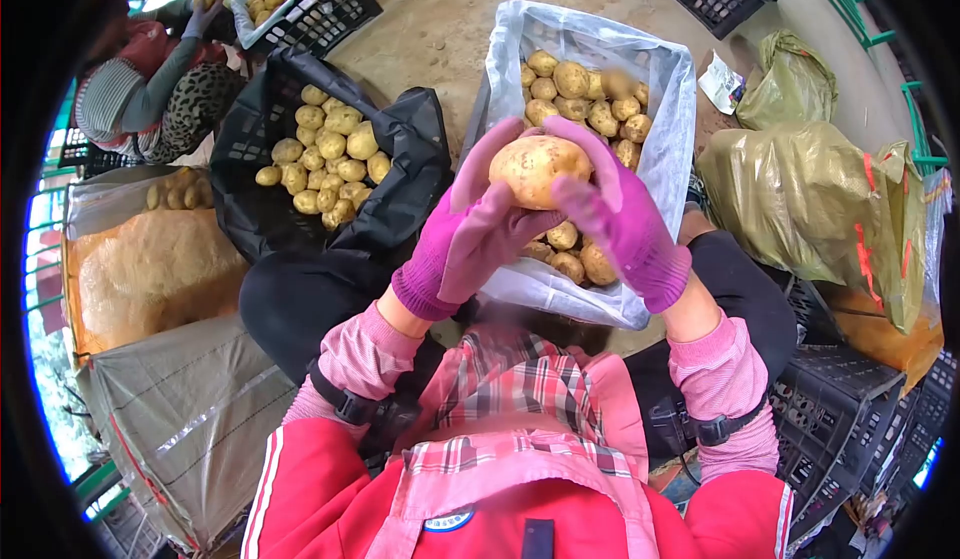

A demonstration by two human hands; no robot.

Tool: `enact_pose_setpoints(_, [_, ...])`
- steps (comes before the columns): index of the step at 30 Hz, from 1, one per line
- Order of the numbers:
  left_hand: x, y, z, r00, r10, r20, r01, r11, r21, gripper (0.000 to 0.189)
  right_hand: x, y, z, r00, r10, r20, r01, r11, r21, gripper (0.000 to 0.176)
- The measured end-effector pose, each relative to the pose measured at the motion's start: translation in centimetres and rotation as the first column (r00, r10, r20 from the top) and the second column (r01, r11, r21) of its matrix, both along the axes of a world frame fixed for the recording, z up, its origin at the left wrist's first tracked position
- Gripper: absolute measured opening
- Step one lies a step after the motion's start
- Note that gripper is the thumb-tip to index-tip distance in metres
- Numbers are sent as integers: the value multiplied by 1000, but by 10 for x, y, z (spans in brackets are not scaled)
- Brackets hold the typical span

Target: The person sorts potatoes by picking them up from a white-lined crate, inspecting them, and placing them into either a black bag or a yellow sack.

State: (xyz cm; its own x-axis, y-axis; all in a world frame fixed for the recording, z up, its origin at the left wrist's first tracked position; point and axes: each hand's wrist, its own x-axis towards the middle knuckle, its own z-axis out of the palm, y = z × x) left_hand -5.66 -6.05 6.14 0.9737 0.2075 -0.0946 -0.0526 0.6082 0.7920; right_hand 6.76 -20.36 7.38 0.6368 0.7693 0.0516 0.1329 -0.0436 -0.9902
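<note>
We're holding one big pale potato (pixel 538 169) up in front of our chest, and it's sitting right between the two gloved hands. Its long axis is running almost level from side to side, one end toward each palm. The left hand (pixel 470 234) is cupping it from below and from the left, with its fingers (pixel 497 151) reaching up along the left end. The right hand (pixel 625 224) is coming over from the other side, its fingers (pixel 578 197) draping across the lower right of the potato. Both hands are grasping the same potato, neither one clenched tight nor let go. Both are touching it, so neither is the nearer one; the left is doing the carrying and the right is doing the steadying. Looking outward, the potato is hovering over the near end of the white-lined crate (pixel 676 129), directly above the heap of smaller potatoes (pixel 585 99) in it. Off to our left, well apart from the hands, the black-lined crate (pixel 250 214) is holding its own pile (pixel 330 159). Further left and beyond that, a co-worker's hand (pixel 205 1) is gripping another potato by a third crate. On our right, greenish sacks (pixel 800 189) are slumping against the wall.
</note>
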Motion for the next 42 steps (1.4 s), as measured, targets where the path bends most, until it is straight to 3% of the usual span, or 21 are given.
enact_pose_setpoints(2, [-2,6,-3,1000,-9,-27,12,997,78,72,-4,0,2,999,30,38,-30,999,13,56])
enact_pose_setpoints(4, [4,12,-5,972,-76,-222,178,857,485,74,0,-2,-2,996,69,59,-73,995,71,68])
enact_pose_setpoints(6, [2,12,-1,952,-94,-292,224,863,453,77,2,-4,-7,992,118,45,-123,985,120,77])
enact_pose_setpoints(8, [1,8,11,971,-113,-213,117,993,10,81,3,-4,-9,985,170,1,-168,971,169,82])
enact_pose_setpoints(11, [0,7,4,994,85,-65,-66,964,256,72,-1,-4,-4,990,143,16,-144,988,46,83])
enact_pose_setpoints(14, [1,6,-12,984,103,145,-158,880,447,72,-4,-1,-4,976,149,-160,-133,986,102,85])
enact_pose_setpoints(20, [-2,2,-9,984,94,152,-153,879,451,75,-7,3,1,977,147,-154,-131,985,110,71])
enact_pose_setpoints(21, [-3,4,-14,986,104,129,-150,891,428,74,-5,5,-3,992,126,-16,-125,990,59,56])
enact_pose_setpoints(22, [-4,10,-24,978,132,162,-202,790,579,72,-4,7,-5,993,105,-53,-104,994,27,50])
enact_pose_setpoints(24, [-6,28,-40,954,289,74,-278,770,574,69,0,11,-7,993,42,-110,-48,997,-54,39])
enact_pose_setpoints(25, [-2,41,-46,892,451,32,-403,760,509,61,0,14,-5,993,37,-115,-40,999,-27,37])
enact_pose_setpoints(26, [-3,59,-51,822,566,-58,-533,803,268,55,0,14,-2,993,21,-120,-22,1000,-6,36])
enact_pose_setpoints(27, [-6,85,-60,734,676,-72,-660,734,158,48,0,11,-1,991,-4,-131,5,1000,10,34])
enact_pose_setpoints(30, [-31,163,-111,579,812,-70,-813,582,20,44,7,5,7,989,-48,-137,63,992,111,33])
enact_pose_setpoints(31, [-39,161,-104,580,787,-211,-814,571,-110,48,9,1,20,987,-67,-143,80,993,89,32])
enact_pose_setpoints(32, [-28,159,-94,465,782,-416,-883,442,-157,49,12,-1,26,991,-92,-98,106,984,145,30])
enact_pose_setpoints(35, [-13,106,-90,747,633,-204,-593,773,226,43,25,-22,54,989,-145,-17,145,960,239,29])
enact_pose_setpoints(38, [32,25,-80,937,164,-309,-16,902,432,35,35,-45,76,980,-198,7,190,951,244,33])
enact_pose_setpoints(40, [65,-15,-113,925,-133,-355,364,575,733,49,32,-56,88,971,-238,-17,235,946,225,31])
enact_pose_setpoints(41, [77,-35,-152,899,-237,-368,437,536,723,51,32,-61,92,968,-252,3,244,941,232,28])
enact_pose_setpoints(42, [91,-50,-168,798,-324,-509,585,209,784,57,32,-66,96,964,-266,23,253,937,240,26])
